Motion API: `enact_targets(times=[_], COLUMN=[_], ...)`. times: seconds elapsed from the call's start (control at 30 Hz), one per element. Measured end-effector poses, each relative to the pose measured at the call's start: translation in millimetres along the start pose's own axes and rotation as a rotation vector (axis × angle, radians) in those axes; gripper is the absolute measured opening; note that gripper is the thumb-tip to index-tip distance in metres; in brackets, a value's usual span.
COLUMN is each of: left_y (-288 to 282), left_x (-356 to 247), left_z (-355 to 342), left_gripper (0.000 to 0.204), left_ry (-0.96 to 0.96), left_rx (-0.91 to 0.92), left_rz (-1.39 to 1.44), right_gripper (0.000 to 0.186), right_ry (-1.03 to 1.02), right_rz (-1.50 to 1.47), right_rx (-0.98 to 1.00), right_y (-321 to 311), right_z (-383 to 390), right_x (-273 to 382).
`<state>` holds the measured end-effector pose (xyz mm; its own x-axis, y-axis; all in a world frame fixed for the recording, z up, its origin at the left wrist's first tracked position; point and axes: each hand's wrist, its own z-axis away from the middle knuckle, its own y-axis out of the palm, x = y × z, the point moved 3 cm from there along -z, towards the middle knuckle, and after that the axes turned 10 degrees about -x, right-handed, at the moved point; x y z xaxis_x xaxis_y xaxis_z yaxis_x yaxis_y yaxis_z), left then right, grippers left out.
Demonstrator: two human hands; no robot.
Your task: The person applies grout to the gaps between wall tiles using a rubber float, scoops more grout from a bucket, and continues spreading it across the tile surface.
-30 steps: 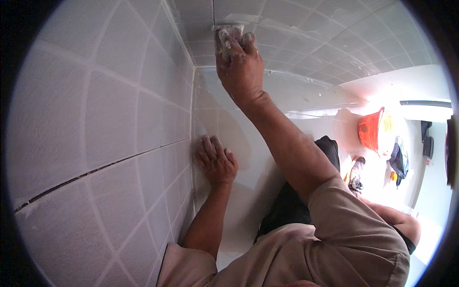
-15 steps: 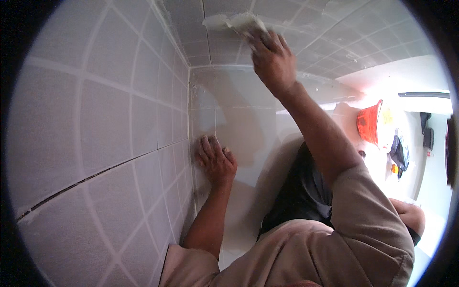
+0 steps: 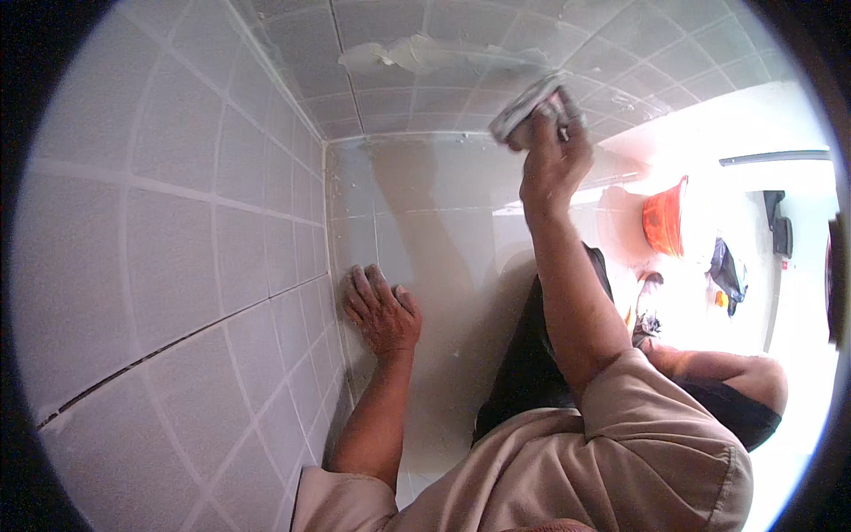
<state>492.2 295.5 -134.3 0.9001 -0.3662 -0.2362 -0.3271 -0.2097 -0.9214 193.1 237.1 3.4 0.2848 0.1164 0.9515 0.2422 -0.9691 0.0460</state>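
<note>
Right hand [image 3: 558, 160] clamped on a flat spreader [image 3: 521, 113], we've white paste [image 3: 412, 55] on but ragged to its left, left hand [image 3: 384, 312] splayed, and a dark joint [image 3: 133, 364] farther left looking unfilled.

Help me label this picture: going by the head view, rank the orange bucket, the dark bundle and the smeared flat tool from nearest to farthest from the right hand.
1. Smeared flat tool: gripped in the right hand.
2. Orange bucket: off to that hand's right.
3. Dark bundle: farther right, past the bucket and lower in the picture.
</note>
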Motion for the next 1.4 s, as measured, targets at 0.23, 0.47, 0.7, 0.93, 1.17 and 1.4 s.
enact_targets(times=[0.23,0.47,0.7,0.93,1.17,1.4], left_y=[3.1,8.7,5.4,5.4,2.6,2.2], left_x=[1.3,4.9,7.3,3.5,4.5,5.0], left_z=[0.0,1.9,1.5,-0.6,0.3,2.6], left_gripper=[0.064,0.061,0.059,0.06,0.06,0.059], left_ry=[0.024,-0.017,-0.025,-0.083,-0.009,-0.019], left_rx=[0.018,0.026,0.011,0.106,-0.006,0.007], left_rz=[-0.084,-0.026,0.065,0.085,-0.014,0.01], right_gripper=[0.021,0.03,0.045,0.052,0.043,0.044], right_ry=[0.256,0.133,-0.955,-1.081,-0.962,-1.018], right_rz=[-0.447,-0.046,0.4,0.487,0.273,0.522], right_rx=[0.131,0.626,0.496,0.508,0.489,0.483], right_y=[84.3,162.8,147.3,178.1,170.2,141.7], right_z=[44.9,100.1,90.8,100.5,101.5,83.1], right_x=[14.7,38.9,55.4,33.8,49.1,27.6])
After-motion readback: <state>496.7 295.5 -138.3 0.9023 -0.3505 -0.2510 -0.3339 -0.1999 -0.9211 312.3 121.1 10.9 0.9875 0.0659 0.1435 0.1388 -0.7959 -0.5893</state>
